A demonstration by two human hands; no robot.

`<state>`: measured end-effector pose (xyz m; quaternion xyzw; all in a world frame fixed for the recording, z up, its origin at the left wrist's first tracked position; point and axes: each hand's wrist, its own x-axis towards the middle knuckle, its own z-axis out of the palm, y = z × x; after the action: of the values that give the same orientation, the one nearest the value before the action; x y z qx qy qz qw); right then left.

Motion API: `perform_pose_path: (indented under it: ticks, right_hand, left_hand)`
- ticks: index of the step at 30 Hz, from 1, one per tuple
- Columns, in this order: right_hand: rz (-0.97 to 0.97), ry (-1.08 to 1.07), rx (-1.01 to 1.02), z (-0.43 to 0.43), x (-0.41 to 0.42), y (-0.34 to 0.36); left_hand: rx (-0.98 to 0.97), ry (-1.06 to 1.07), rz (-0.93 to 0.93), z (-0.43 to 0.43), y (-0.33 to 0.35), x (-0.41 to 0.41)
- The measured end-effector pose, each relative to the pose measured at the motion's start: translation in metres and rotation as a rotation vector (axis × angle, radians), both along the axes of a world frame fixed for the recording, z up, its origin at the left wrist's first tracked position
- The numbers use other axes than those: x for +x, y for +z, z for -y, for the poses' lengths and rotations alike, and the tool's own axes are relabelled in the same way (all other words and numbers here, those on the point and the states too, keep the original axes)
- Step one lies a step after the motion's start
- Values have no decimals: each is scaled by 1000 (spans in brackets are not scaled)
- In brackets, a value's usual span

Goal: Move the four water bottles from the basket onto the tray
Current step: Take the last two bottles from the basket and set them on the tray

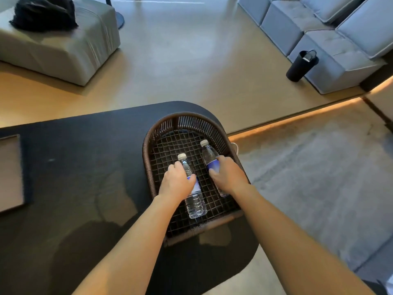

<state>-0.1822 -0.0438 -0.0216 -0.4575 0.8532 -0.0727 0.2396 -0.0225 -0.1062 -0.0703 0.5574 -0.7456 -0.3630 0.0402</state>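
Note:
A dark woven basket [148,150] sits at the right end of a black table [85,167]. Two clear water bottles with white caps and blue labels lie inside it. My left hand [176,182] is wrapped around the left bottle [194,201] at its label. My right hand [228,175] grips the right bottle [209,155] around its middle, and the bottle's lower end shows below my wrist. Both bottles rest on the mesh bottom, caps pointing away from me. A flat grey tray [9,171] lies at the table's far left edge, partly cut off.
Beyond the table, a grey ottoman [63,43] with a black bag on it stands at the back left. At the back right a grey sofa [319,35] stands with a black cylindrical bag [302,64] leaning against it. Carpet lies to the right of the table.

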Motion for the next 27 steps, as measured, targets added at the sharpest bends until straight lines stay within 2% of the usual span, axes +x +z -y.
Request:
perform_pose_path:
  ticks: [6, 10, 12, 17, 22, 27]
  right_hand:
    - [23, 23, 62, 35, -11, -29]
    - [-150, 25, 57, 47, -6, -45]
    - [-157, 26, 73, 54, -6, -50]
    - [141, 21, 193, 77, -19, -64]
    - [325, 2, 71, 77, -40, -68]
    - [458, 47, -71, 50, -53, -54]
  left_hand:
    - [133, 100, 118, 15, -24, -21]
    - [217, 192, 93, 24, -33, -21]
    - [273, 232, 57, 28, -33, -21]
    - [316, 337, -10, 25, -29, -21]
    - [292, 482, -52, 8, -13, -17]
    - [216, 492, -159, -19, 11, -10]
